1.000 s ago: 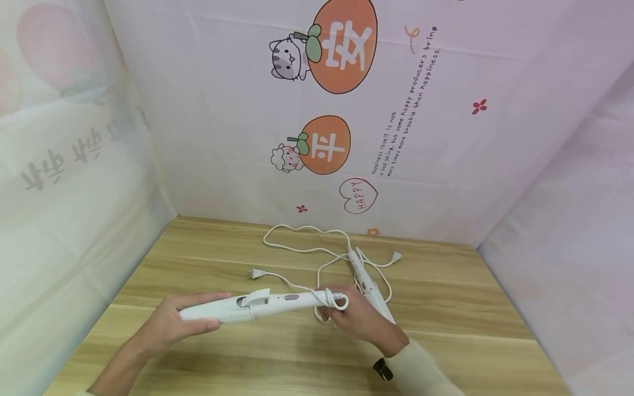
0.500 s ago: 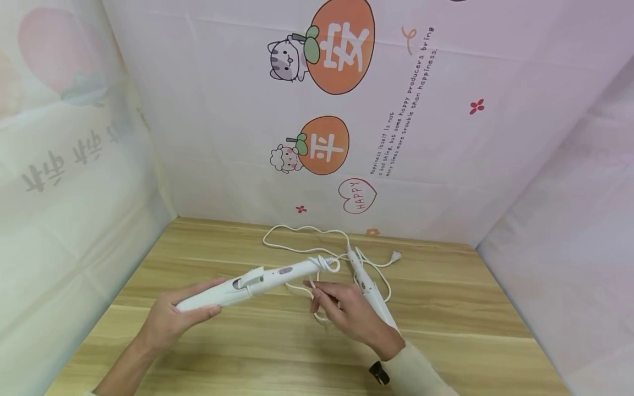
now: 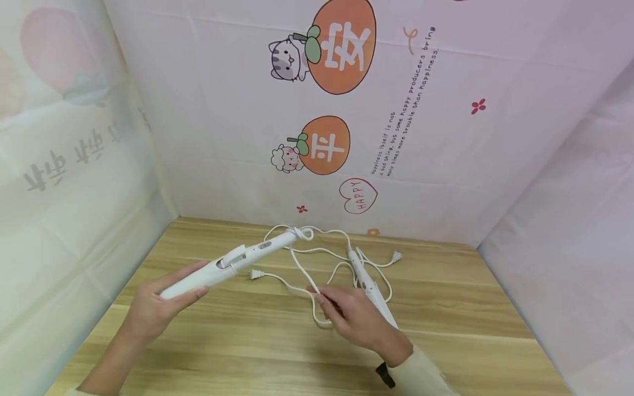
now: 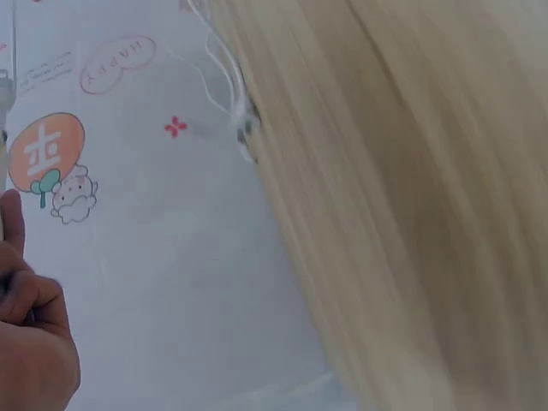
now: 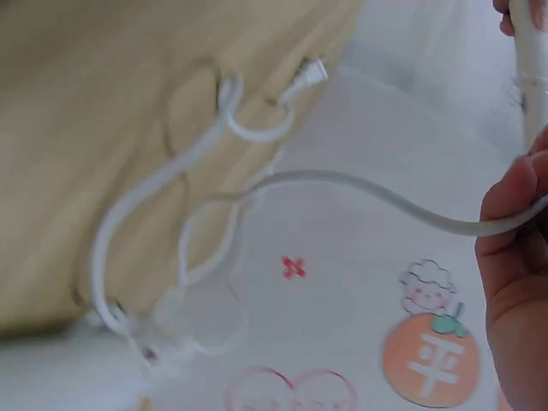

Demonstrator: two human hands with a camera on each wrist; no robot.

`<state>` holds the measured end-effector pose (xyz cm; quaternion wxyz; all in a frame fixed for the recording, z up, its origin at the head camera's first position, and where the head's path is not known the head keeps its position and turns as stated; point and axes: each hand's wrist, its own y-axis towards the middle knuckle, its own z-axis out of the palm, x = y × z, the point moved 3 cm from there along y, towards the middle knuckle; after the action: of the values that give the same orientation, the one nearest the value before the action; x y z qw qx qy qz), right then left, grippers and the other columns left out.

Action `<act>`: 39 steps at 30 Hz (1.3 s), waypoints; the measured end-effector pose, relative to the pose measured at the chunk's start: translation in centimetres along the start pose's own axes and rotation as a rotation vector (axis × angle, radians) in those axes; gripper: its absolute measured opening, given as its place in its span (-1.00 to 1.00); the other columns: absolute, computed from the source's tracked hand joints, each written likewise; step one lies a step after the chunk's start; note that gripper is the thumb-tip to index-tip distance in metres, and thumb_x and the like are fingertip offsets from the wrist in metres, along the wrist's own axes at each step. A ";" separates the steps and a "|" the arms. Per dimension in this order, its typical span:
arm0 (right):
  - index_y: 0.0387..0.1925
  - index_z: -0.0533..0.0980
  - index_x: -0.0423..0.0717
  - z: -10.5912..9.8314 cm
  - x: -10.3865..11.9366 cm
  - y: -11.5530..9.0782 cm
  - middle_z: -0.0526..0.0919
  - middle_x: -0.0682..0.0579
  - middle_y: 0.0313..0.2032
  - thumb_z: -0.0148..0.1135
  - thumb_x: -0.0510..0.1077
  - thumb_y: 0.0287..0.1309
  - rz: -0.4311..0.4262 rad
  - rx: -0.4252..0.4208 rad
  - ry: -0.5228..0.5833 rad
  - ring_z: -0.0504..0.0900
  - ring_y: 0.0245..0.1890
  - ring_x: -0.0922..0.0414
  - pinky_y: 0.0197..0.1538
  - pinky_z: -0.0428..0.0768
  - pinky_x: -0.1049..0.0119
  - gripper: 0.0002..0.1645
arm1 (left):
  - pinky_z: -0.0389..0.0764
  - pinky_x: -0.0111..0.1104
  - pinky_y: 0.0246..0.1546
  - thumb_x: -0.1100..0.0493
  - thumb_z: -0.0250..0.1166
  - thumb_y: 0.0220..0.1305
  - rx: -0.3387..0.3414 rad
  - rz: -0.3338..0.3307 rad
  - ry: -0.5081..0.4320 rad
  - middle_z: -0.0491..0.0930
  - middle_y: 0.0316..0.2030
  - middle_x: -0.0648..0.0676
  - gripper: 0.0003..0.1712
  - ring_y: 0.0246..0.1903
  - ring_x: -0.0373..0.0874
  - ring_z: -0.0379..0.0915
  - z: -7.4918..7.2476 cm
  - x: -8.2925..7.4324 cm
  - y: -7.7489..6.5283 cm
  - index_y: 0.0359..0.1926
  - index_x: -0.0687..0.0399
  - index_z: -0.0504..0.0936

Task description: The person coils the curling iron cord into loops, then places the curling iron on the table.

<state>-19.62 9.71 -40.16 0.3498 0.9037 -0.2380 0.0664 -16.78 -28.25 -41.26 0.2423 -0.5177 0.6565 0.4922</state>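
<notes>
My left hand (image 3: 153,308) grips the wide barrel end of a white curling iron (image 3: 247,253), raised above the table and slanting up to the right. Its cord is wound in a loop (image 3: 304,234) around the handle's tip. From there a stretch of cord (image 3: 299,267) runs down to my right hand (image 3: 354,316), which pinches it between thumb and fingers. In the right wrist view the pinched cord (image 5: 360,188) trails away from the right hand (image 5: 518,265). Beside the right wrist, a second white curling iron (image 3: 365,275) lies on the table, partly hidden by that arm.
A two-pin plug (image 3: 256,274) lies left of centre on the wooden table (image 3: 223,352); another plug (image 3: 397,257) is at the back right. Loose cord (image 3: 307,227) loops along the back. Printed cloth walls (image 3: 238,137) enclose the table on three sides.
My left hand has swung the iron's handle end up and left, away from my right hand. A longer stretch of cord now shows between the two. My right hand has stayed nearly in place.
</notes>
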 end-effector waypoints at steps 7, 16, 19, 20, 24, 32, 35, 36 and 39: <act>-0.15 0.58 -0.01 -1.9 1.0 1.6 0.57 0.21 -0.42 -0.06 -0.02 0.76 -0.251 -0.077 -0.300 0.41 -0.53 0.34 -0.45 0.48 0.51 -0.65 | 0.58 -0.35 -0.58 0.16 0.65 0.23 0.190 0.090 0.109 0.84 0.08 0.10 -0.43 -0.44 -0.33 0.58 0.2 0.2 -0.2 0.27 -0.14 0.80; -0.09 0.61 -0.08 -2.6 -0.1 2.8 0.69 0.15 -0.39 0.16 -0.24 0.63 -0.240 -0.115 -0.180 0.64 -0.45 0.29 -0.35 0.64 0.45 -0.88 | 0.71 -0.41 -0.16 0.35 0.60 0.21 0.429 0.255 -0.069 0.82 0.13 -0.06 -0.44 0.01 -0.37 0.71 1.0 0.7 -1.0 0.25 0.03 0.80; -0.08 0.62 -0.09 -2.3 -1.0 2.8 0.67 0.17 -0.42 0.27 -0.37 0.47 -0.208 -0.110 -0.137 0.63 -0.45 0.30 -0.32 0.63 0.45 -0.86 | 0.71 -0.43 -0.09 0.41 0.56 0.22 0.464 0.244 -0.140 0.80 0.16 -0.12 -0.44 0.04 -0.38 0.69 1.0 0.9 -1.1 0.26 0.06 0.79; -0.09 0.62 -0.08 -2.2 -1.3 2.8 0.66 0.17 -0.42 0.28 -0.39 0.44 -0.192 -0.102 -0.127 0.62 -0.45 0.31 -0.31 0.62 0.45 -0.83 | 0.71 -0.43 -0.09 0.43 0.54 0.22 0.471 0.246 -0.162 0.80 0.16 -0.12 -0.42 0.05 -0.38 0.69 1.1 0.9 -1.1 0.26 0.07 0.78; -0.10 0.62 -0.05 -1.4 -2.3 2.6 0.65 0.18 -0.42 0.20 -0.29 0.58 -0.121 -0.065 -0.121 0.57 -0.43 0.33 -0.30 0.58 0.45 -0.88 | 0.71 -0.41 -0.13 0.54 0.49 0.18 0.469 0.268 -0.241 0.77 0.21 -0.10 -0.34 0.06 -0.38 0.68 1.2 1.3 -1.3 0.30 0.06 0.76; -0.11 0.65 -0.08 0.6 -2.6 2.0 0.74 0.12 -0.37 0.38 -0.40 0.35 -0.023 -0.008 -0.079 0.65 -0.41 0.26 -0.26 0.65 0.38 -0.80 | 0.68 -0.36 -0.33 0.60 0.40 0.21 0.406 0.205 -0.320 0.76 0.20 -0.26 -0.32 -0.21 -0.33 0.63 1.5 1.6 -1.2 0.32 0.08 0.74; -0.21 0.67 -0.11 1.2 -2.2 1.8 0.77 0.08 -0.40 0.42 -0.49 0.20 0.003 0.009 -0.055 0.67 -0.42 0.25 -0.29 0.65 0.42 -0.74 | 0.68 -0.36 -0.31 0.56 0.40 0.27 0.369 0.150 -0.311 0.78 0.16 -0.25 -0.39 -0.22 -0.32 0.63 1.7 1.5 -1.0 0.31 0.13 0.74; -0.24 0.67 -0.11 1.4 -2.1 1.7 0.78 0.08 -0.41 0.42 -0.50 0.18 -0.002 0.010 -0.068 0.67 -0.42 0.26 -0.28 0.64 0.43 -0.74 | 0.69 -0.36 -0.30 0.54 0.41 0.28 0.355 0.133 -0.300 0.79 0.14 -0.26 -0.41 -0.21 -0.33 0.63 1.7 1.5 -0.9 0.31 0.15 0.74; -0.33 0.65 -0.07 1.8 -1.6 1.6 0.69 0.17 -0.52 0.41 -0.41 0.30 -0.044 0.012 -0.148 0.60 -0.50 0.31 -0.34 0.58 0.47 -0.81 | 0.71 -0.36 -0.28 0.48 0.46 0.29 0.304 0.093 -0.251 0.78 0.11 -0.31 -0.45 -0.20 -0.33 0.65 1.9 1.3 -0.7 0.30 0.17 0.74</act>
<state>-21.88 8.07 -41.01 0.3273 0.9132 -0.2428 -0.0070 -16.95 -27.15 -43.35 0.3746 -0.3790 0.7111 0.4586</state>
